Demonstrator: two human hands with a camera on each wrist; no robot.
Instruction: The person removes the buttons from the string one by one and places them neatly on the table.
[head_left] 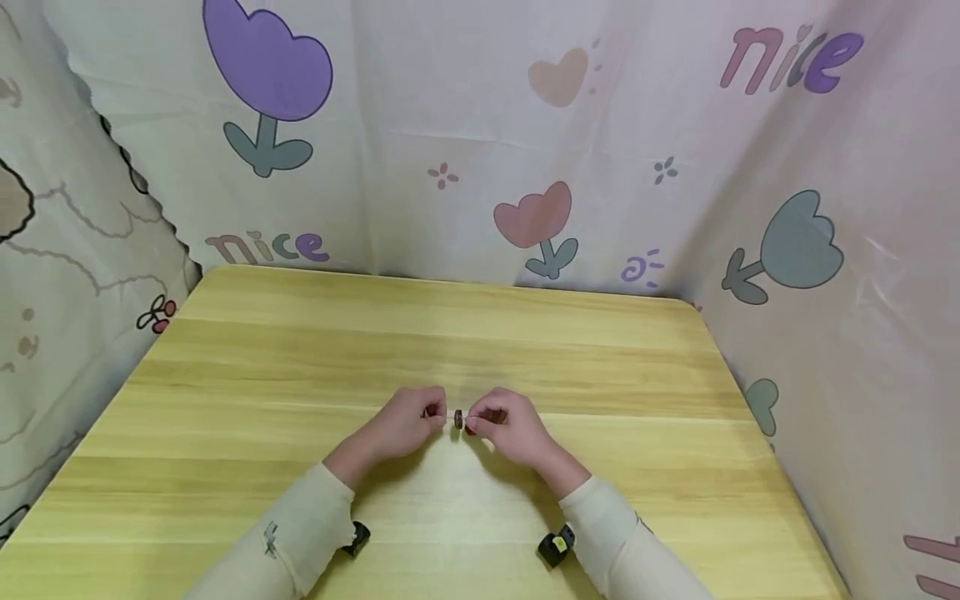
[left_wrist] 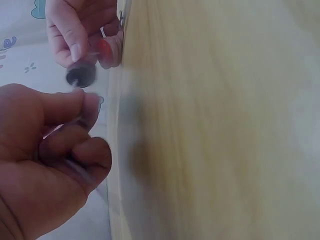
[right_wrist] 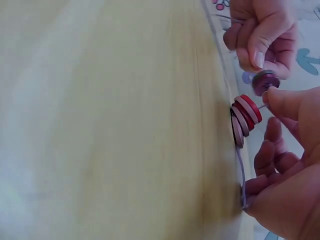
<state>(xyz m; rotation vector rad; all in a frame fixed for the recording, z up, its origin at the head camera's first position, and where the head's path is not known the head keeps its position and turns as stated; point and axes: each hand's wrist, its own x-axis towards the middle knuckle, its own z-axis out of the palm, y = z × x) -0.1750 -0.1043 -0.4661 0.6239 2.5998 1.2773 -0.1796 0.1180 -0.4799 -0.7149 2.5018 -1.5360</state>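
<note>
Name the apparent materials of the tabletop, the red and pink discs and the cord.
Tabletop: wood or wood-look laminate, satin, judging by grain bands and soft sheen.
Red and pink discs: probably smooth plastic, from their even colour; painted wood is possible.
Cord: pale, flexible, by its curve; textile or plastic.

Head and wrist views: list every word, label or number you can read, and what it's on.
"nice": cloth, upper right in the head view.
"nice": cloth, left there, above the table.
Pink strokes, right edge there: cut off, unreadable.
Grey sleeve mark, there: too small.
Yellow patch, right wrist: too small.
Purple mark, left wrist view: too blurred.
Discs: none legible.
</note>
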